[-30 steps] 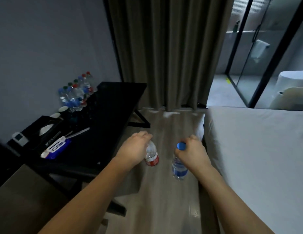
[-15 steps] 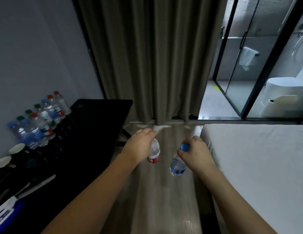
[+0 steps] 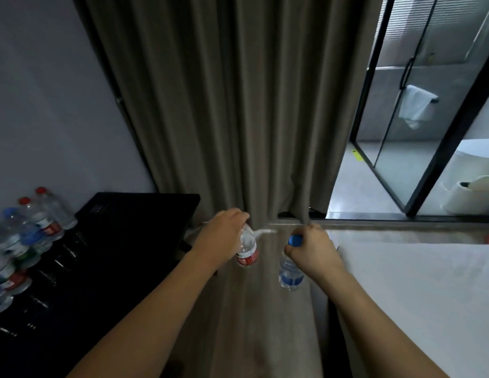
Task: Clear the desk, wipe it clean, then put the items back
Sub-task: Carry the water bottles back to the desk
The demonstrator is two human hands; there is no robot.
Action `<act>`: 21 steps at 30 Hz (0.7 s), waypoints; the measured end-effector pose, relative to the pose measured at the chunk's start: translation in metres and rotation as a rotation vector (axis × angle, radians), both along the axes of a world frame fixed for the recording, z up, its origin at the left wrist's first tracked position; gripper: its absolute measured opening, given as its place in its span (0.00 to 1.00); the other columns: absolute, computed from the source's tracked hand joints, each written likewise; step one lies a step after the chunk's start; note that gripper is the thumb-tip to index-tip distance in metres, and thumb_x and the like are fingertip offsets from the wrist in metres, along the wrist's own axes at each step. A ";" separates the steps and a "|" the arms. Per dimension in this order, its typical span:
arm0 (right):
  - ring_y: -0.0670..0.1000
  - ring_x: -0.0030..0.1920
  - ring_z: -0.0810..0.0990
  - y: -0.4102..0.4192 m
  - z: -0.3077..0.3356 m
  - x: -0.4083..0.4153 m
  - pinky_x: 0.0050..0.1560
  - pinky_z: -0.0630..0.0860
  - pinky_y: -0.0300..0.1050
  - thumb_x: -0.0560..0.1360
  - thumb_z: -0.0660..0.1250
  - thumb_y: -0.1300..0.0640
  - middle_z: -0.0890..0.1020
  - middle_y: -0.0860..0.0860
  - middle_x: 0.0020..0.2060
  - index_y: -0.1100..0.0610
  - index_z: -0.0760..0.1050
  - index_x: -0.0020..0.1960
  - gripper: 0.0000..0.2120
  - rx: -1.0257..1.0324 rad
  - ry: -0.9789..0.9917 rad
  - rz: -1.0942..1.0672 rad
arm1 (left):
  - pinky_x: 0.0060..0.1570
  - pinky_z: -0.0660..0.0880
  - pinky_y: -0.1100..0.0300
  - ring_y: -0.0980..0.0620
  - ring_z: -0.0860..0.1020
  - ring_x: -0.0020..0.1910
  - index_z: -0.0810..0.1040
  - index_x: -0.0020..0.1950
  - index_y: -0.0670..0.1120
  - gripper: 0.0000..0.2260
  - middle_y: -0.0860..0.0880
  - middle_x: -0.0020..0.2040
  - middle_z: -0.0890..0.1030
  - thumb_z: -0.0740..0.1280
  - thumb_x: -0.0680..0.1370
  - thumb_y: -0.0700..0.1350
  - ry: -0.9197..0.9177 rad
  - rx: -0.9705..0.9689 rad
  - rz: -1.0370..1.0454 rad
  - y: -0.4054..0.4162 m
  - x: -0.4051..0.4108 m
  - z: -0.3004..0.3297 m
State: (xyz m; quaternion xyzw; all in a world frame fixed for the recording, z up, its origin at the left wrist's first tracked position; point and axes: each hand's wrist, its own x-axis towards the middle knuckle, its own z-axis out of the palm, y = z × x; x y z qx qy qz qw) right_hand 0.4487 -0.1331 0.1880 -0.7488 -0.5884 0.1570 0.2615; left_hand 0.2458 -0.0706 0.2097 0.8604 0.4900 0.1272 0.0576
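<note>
My left hand (image 3: pixel 223 236) grips the top of a clear water bottle with a red label (image 3: pixel 247 251), which hangs below it over the wooden floor. My right hand (image 3: pixel 314 248) grips another water bottle with a blue cap and blue label (image 3: pixel 290 274) by its neck. Both hands are held out in front of me, between the black desk (image 3: pixel 115 255) on the left and the bed on the right. Several more water bottles (image 3: pixel 33 230) stand in a row along the desk's left edge by the wall.
A white bed (image 3: pixel 418 296) fills the right side. A brown curtain (image 3: pixel 238 105) hangs straight ahead. Behind it to the right is a glass bathroom partition (image 3: pixel 401 132) with a towel (image 3: pixel 415 107). A strip of wooden floor (image 3: pixel 265 323) runs between desk and bed.
The view has tilted up and swung right, so the near desk items have left the frame. Both hands still carry their bottles, now a little farther forward toward the curtain.
</note>
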 end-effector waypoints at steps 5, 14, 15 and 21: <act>0.55 0.49 0.78 0.091 0.003 0.009 0.48 0.75 0.45 0.72 0.70 0.55 0.73 0.53 0.53 0.58 0.79 0.55 0.13 -0.014 -0.001 0.045 | 0.67 0.64 0.59 0.49 0.68 0.68 0.69 0.72 0.46 0.21 0.48 0.71 0.70 0.64 0.79 0.42 -0.013 -0.041 0.052 0.079 0.009 0.000; 0.52 0.47 0.76 0.264 0.001 -0.023 0.47 0.74 0.43 0.72 0.70 0.55 0.72 0.51 0.51 0.57 0.79 0.55 0.12 -0.061 -0.053 0.180 | 0.70 0.64 0.55 0.49 0.66 0.70 0.67 0.74 0.47 0.20 0.48 0.73 0.68 0.60 0.81 0.44 -0.085 -0.069 0.179 0.232 -0.015 -0.009; 0.53 0.48 0.77 0.282 0.003 -0.030 0.48 0.75 0.45 0.72 0.70 0.55 0.73 0.52 0.52 0.57 0.79 0.54 0.12 -0.062 -0.063 0.205 | 0.69 0.65 0.54 0.49 0.67 0.70 0.67 0.74 0.47 0.20 0.48 0.72 0.69 0.60 0.81 0.44 -0.101 -0.060 0.201 0.247 -0.023 -0.009; 0.50 0.46 0.74 0.377 0.003 -0.082 0.47 0.72 0.42 0.72 0.70 0.55 0.70 0.50 0.51 0.56 0.77 0.54 0.11 -0.034 -0.089 0.362 | 0.66 0.68 0.54 0.48 0.71 0.66 0.70 0.72 0.47 0.20 0.48 0.68 0.72 0.62 0.79 0.45 -0.156 -0.098 0.373 0.308 -0.076 -0.019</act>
